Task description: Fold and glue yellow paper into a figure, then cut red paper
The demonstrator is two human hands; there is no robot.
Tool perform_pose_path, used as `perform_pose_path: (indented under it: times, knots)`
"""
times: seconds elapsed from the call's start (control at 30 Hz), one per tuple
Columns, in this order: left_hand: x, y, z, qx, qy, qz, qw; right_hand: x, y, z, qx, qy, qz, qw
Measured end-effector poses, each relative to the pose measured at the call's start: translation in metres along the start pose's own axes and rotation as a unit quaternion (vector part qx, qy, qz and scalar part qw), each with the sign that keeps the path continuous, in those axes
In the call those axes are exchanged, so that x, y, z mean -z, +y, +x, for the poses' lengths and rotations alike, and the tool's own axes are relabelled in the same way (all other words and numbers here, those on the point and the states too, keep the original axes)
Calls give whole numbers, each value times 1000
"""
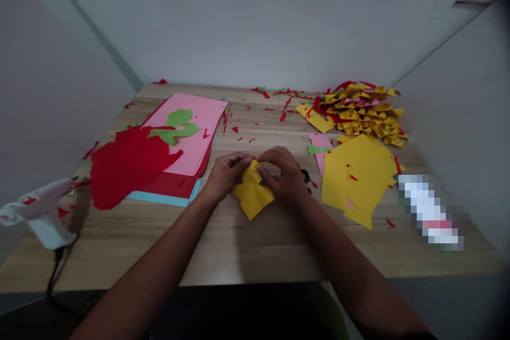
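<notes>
Between my two hands is a small folded piece of yellow paper (254,197), its creased pointed end toward me over the wooden table. My left hand (226,175) pinches its upper left side between thumb and fingers. From the right, my right hand (283,171) grips the top of the same paper, fingertips close to those of the left. Partly behind the right hand, the dark handles of what look like scissors (305,176) show on the table.
Left lie stacked coloured sheets (191,143), red paper (127,164), green cut-outs (178,130) and a corded glue gun (45,210). Right are larger yellow sheets (358,175), a pile of folded yellow pieces (364,114) and a blurred-out item (430,212). Red scraps (283,116) litter the back.
</notes>
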State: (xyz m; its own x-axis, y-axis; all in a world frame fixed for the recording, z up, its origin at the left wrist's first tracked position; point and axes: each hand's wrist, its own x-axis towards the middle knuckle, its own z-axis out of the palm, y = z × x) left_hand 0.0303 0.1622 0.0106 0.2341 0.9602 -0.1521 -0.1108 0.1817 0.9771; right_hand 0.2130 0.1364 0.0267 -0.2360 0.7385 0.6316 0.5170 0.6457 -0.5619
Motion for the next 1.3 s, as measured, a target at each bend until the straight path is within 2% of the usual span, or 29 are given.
perform_pose_path:
  times: [0.13, 0.4, 0.6, 0.73, 0.87, 0.97, 1.2, 1.3]
  knots:
    - [1, 3, 0, -5, 27, 2, 1000, -1, 2, 0, -20, -13, -33, 999]
    - [1, 5, -1, 16, -29, -67, 997, -4, 7, 0, -22, 5, -30, 999]
    - [1, 4, -1, 17, -72, -76, 994, -4, 8, -2, -2, -12, -22, 1000]
    - [1, 4, -2, 27, -76, -56, 995, -3, 8, -2, 7, -30, -19, 999]
    - [1, 8, -4, 41, -109, -12, 993, 0, 7, -1, 12, -47, -23, 999]
    - [1, 10, -6, 30, -115, 19, 993, 1, 4, 0, 14, -65, -27, 997]
    - [2, 8, -4, 37, -130, 40, 990, 2, 1, 2, 7, -92, -26, 995]
    - [2, 6, -3, 30, -135, 46, 989, 2, 1, 2, 11, -84, -17, 996]
